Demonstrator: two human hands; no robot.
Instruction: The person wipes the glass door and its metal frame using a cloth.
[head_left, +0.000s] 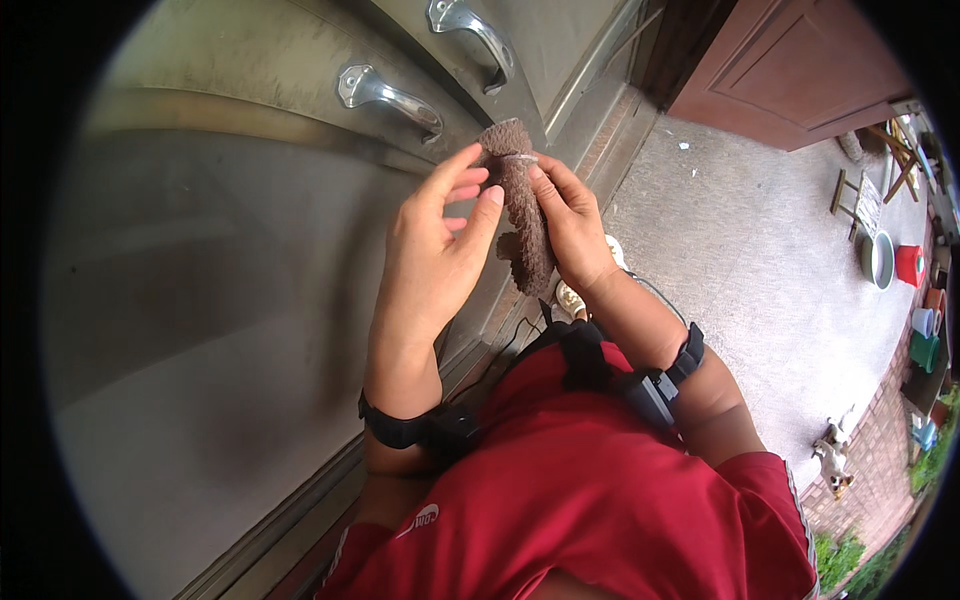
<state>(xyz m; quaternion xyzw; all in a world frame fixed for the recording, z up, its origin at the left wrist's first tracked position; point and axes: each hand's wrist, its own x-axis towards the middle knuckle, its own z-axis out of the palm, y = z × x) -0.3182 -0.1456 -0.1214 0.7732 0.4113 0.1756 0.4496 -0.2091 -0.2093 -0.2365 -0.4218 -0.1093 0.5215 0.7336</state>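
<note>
A brown, fluffy cloth (529, 225), bunched lengthwise with a thin pale band around its upper part, is held up before me. My right hand (574, 217) grips its right side, thumb near the band. At the cloth's left, my left hand (442, 225) has its fingers apart; whether a fingertip touches the cloth I cannot tell. Just beyond are two shiny metal door handles, the nearer one (394, 101) and a farther one (476, 37), fixed on a double metal door (225, 247) that stands close on my left.
A reddish-brown panelled door (802, 67) stands at the upper right. On the concrete floor (720, 225) are a small folding stool (862, 199), a pale basin (877, 260) and a red container (910, 265). A dog (832, 457) is at the lower right, by brick paving.
</note>
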